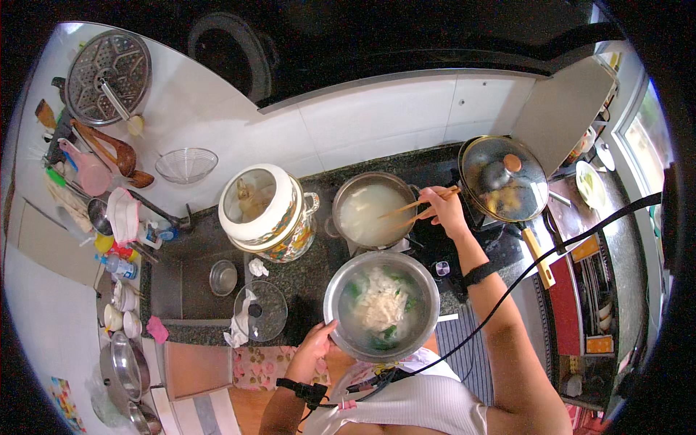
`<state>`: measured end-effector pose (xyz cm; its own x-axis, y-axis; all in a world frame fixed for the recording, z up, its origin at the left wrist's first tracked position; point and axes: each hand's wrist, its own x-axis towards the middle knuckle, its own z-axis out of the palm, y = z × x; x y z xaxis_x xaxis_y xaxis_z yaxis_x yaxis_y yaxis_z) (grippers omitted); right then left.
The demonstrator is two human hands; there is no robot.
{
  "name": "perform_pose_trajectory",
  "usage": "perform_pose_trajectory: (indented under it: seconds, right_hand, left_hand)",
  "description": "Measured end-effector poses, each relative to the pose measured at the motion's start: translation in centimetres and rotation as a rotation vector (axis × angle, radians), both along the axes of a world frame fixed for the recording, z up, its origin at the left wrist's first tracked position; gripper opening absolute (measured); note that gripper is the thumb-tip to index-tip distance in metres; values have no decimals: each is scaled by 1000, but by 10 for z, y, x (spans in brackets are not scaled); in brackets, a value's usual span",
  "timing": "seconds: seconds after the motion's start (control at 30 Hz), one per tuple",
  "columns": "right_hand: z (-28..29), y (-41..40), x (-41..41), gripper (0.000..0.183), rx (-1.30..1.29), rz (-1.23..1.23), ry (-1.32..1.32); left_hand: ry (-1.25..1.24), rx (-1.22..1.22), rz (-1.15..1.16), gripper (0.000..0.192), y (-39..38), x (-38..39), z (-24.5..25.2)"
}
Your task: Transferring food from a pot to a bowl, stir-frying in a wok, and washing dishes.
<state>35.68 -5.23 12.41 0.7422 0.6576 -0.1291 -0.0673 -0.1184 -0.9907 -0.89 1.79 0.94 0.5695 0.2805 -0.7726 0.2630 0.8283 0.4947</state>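
My right hand [443,209] holds a pair of wooden chopsticks [405,209], their tips reaching into cloudy liquid with pale pieces in a metal pot [340,196] on the stove. Nearer to me, my left hand [319,341] grips the left rim of a steel bowl [337,340]. Pale noodle-like strips [380,304] and green leaves [389,333] lie in that bowl, with steam over them. The bowl is beside the pot's near side; whether the two touch I cannot tell.
A patterned enamel pot [288,239] with a glass-topped lid stands left. Right of the stove pot is a glass-lidded pan [505,179], its wooden handle [538,258] pointing towards me. A glass lid [272,312] lies near the sink [190,283]. A black cable [489,321] crosses my right arm.
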Motion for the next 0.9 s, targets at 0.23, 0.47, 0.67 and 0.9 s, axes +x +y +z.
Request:
perform_pose_trajectory:
  seconds: [0.23, 0.47, 0.67, 0.9]
  right_hand:
    - [-45, 25, -30, 20, 11, -116, 82]
    - [-52, 13, -39, 19, 182, -301, 492]
    - [-30, -11, -35, 18, 335, -266, 627]
    - [21, -56, -44, 23, 89, -44, 336]
  left_hand:
    - [15, -3, -25, 31, 5, -5, -11]
    - [-22, 0, 7, 35, 0, -3, -8]
    - [-2, -32, -26, 34, 3, 1, -2]
    - [-39, -10, -43, 34, 4, 3, 4]
